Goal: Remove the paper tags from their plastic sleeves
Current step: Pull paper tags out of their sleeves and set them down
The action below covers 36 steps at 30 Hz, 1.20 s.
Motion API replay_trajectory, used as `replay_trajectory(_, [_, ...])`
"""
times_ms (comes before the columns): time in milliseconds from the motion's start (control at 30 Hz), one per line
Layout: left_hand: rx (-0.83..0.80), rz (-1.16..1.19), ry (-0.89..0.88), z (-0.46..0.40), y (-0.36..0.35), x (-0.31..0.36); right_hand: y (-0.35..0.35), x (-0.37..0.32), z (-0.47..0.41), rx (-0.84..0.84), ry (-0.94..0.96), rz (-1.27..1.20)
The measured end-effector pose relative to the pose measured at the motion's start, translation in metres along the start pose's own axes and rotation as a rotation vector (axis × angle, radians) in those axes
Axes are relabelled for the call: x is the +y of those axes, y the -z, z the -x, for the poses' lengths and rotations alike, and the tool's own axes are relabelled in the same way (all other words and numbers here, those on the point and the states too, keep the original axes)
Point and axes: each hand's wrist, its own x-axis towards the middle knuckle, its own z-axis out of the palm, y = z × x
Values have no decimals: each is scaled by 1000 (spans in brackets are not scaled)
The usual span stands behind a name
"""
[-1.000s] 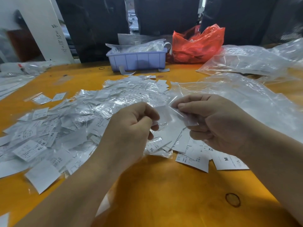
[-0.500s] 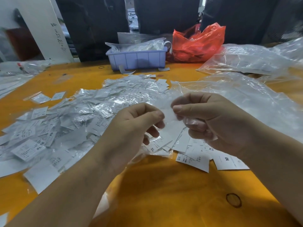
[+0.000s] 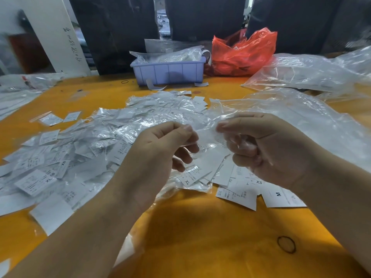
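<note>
My left hand point(image 3: 158, 155) and my right hand point(image 3: 267, 149) are raised over the orange table, facing each other. Between them stretches one small clear plastic sleeve with a white paper tag point(image 3: 206, 135); each hand pinches one end of it between thumb and forefinger. A wide heap of sleeved tags point(image 3: 84, 149) covers the table to the left. Bare paper tags point(image 3: 236, 189) marked XL, XS and M lie below my right hand.
A lilac plastic bin point(image 3: 170, 72) with plastic bags in it stands at the back. A red plastic bag point(image 3: 243, 51) sits to its right. Large clear bags point(image 3: 313, 125) spread over the right side. A black rubber band point(image 3: 286, 244) lies on the table point(image 3: 210, 237) near me.
Both hands have lifted slightly and drawn apart. The sleeved tag between them is now pulled out wider between the fingertips.
</note>
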Motion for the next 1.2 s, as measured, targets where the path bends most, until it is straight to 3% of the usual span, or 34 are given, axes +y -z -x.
replay_trajectory(467, [81, 13, -55, 3, 2, 5, 8, -3, -1, 137, 17, -108])
replay_trajectory(1200, [90, 124, -19, 0, 1, 3, 3, -2, -1, 102, 18, -122])
